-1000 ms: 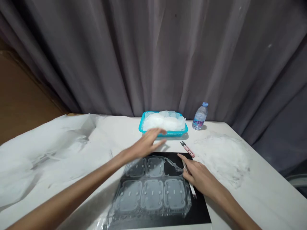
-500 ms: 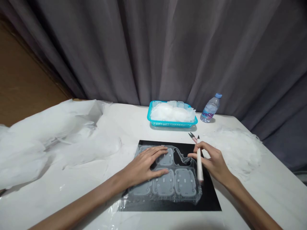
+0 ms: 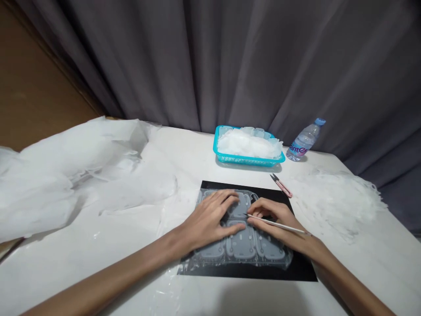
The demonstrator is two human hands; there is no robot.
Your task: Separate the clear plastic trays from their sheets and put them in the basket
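Note:
A clear plastic sheet of moulded rounded cells [image 3: 243, 250] lies on a black mat [image 3: 296, 272] on the white table. My left hand [image 3: 210, 217] lies flat on the sheet's upper left, fingers spread. My right hand [image 3: 279, 221] rests on the sheet's right side, closed on a thin white pen-like tool [image 3: 279, 225] whose dark tip points left toward my left thumb.
A turquoise basket [image 3: 223, 156] heaped with clear plastic pieces stands behind the mat. Pink snips [image 3: 282, 185] lie right of the mat's far corner, a small water bottle [image 3: 304, 141] behind them. Crumpled clear plastic covers the left [image 3: 72, 171] and right [image 3: 338, 197] of the table.
My left hand came back from near the basket and settled flat on the sheet. My right hand turned the tool from upright to pointing left, its tip now over the sheet's middle.

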